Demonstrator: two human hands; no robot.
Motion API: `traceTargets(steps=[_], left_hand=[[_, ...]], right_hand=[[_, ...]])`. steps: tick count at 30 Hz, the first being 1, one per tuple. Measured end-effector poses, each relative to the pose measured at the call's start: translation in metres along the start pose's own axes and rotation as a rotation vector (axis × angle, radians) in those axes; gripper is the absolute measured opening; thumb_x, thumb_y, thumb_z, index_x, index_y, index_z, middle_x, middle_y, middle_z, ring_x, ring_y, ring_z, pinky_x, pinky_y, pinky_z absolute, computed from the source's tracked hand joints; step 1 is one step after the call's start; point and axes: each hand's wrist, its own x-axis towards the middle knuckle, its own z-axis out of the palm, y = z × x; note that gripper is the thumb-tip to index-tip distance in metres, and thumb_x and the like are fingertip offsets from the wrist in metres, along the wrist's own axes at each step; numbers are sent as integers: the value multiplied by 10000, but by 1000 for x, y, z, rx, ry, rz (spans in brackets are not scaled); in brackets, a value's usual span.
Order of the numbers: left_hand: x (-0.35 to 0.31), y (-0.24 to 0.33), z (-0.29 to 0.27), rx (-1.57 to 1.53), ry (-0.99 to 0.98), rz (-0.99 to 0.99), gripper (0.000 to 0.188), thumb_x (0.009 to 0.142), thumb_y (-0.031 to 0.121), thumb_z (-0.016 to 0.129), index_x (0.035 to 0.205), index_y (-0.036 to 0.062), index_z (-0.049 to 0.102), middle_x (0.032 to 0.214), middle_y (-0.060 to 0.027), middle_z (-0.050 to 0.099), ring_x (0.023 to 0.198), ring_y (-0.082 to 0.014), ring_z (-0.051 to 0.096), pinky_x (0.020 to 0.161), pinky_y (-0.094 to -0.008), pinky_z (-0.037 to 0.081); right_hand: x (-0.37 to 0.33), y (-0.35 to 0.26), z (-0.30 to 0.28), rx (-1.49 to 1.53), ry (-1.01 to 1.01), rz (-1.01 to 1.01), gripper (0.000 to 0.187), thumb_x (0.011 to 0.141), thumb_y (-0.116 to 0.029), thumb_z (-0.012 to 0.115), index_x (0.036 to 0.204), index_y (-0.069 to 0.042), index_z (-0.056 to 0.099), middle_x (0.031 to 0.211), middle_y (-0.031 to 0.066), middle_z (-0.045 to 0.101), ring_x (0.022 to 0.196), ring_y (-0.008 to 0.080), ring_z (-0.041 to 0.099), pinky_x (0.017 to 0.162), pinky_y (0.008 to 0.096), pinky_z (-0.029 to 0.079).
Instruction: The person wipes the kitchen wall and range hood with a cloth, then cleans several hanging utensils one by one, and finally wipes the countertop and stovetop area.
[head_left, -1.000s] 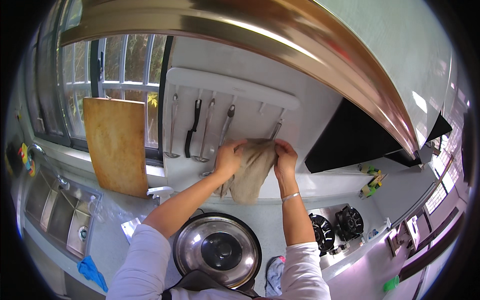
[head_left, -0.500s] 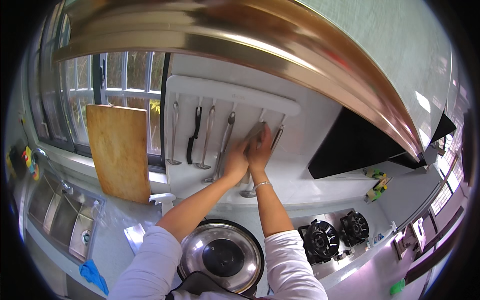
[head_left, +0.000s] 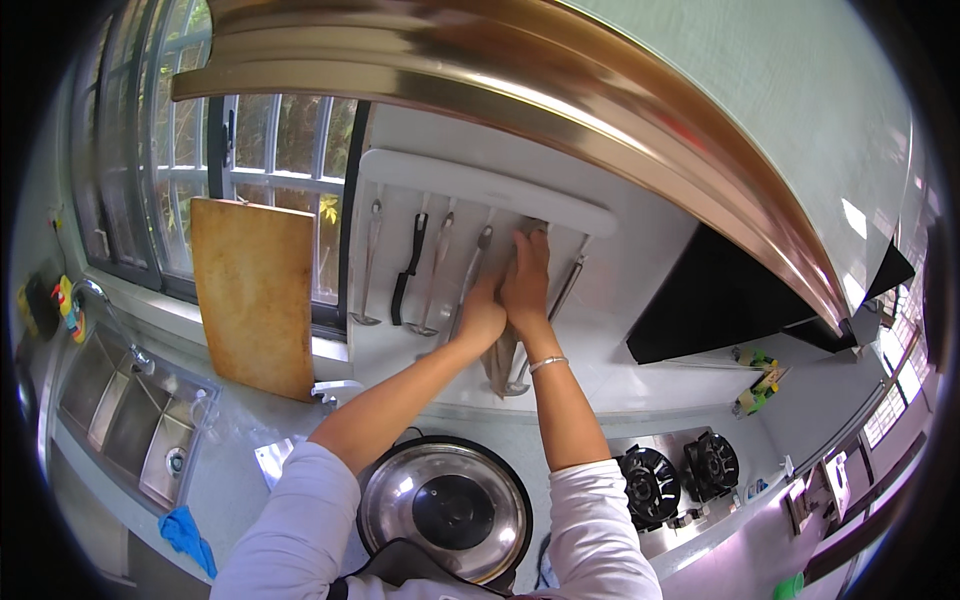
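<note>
Both hands are raised to a white wall rack (head_left: 480,188) with hanging metal utensils. My right hand (head_left: 527,280) is closed high on a grey-brown cloth (head_left: 498,368), just under the rack. Beside and slightly below it, my left hand (head_left: 483,312) is closed at the same cloth, whose end hangs below the hands. Whatever the cloth wraps is hidden by my fingers. Right of my hands hangs a long-handled ladle (head_left: 572,276), its shaft passing partly behind my right wrist. To the left hang a slotted-looking utensil (head_left: 485,238), two small ladles (head_left: 445,235) and a black-handled tool (head_left: 408,268).
A gold-coloured range hood (head_left: 480,70) curves overhead. Below my arms sits a round pan with a metal lid (head_left: 400,500). A wooden cutting board (head_left: 250,300) leans at the window. The sink (head_left: 130,410) and blue cloth (head_left: 187,540) lie left, gas burners (head_left: 650,485) right.
My right hand has moved higher toward the rack hook. More of the grey-brown cloth now hangs below my hands. The whole view has shifted slightly.
</note>
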Motion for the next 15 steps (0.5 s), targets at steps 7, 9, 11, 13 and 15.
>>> traceTargets(steps=[7, 9, 11, 13, 15], left_hand=[[-25, -14, -2, -64, 146, -62, 392, 850, 92, 509, 1236, 23, 505, 1203, -195, 552, 1134, -305, 518, 942, -346, 390], [-33, -22, -5, 18, 107, -84, 438, 824, 2, 487, 1261, 11, 483, 1212, -194, 551, 1149, -269, 509, 952, -324, 384], [-47, -39, -11, 118, 55, -127, 459, 807, -43, 475, 1264, 2, 479, 1200, -198, 558, 1143, -255, 513, 954, -315, 383], [-75, -59, -17, 226, -23, -194, 446, 801, -43, 473, 1245, -5, 492, 1168, -207, 575, 1118, -264, 532, 947, -318, 388], [-92, -90, -20, 196, -94, -299, 399, 807, 29, 494, 1203, 35, 543, 1134, -225, 583, 1104, -315, 544, 914, -350, 412]], right_hand=[[-8, -14, 9, 365, -115, -3, 534, 760, 77, 450, 1284, -15, 402, 1271, 220, 423, 1148, 391, 418, 977, 425, 367], [-19, -10, 16, 408, -85, 51, 539, 756, 75, 457, 1285, -14, 401, 1261, 216, 435, 1136, 389, 426, 971, 422, 371], [-47, -1, 32, 402, -68, 82, 548, 748, 71, 471, 1286, -10, 400, 1241, 214, 458, 1121, 388, 437, 964, 417, 376], [-90, 13, 40, 356, -144, 57, 523, 746, 56, 486, 1260, -27, 434, 1192, 213, 496, 1086, 389, 466, 935, 416, 396], [-115, 21, 44, 307, -252, 64, 481, 757, 43, 484, 1229, -49, 471, 1140, 213, 534, 1040, 384, 507, 899, 412, 424]])
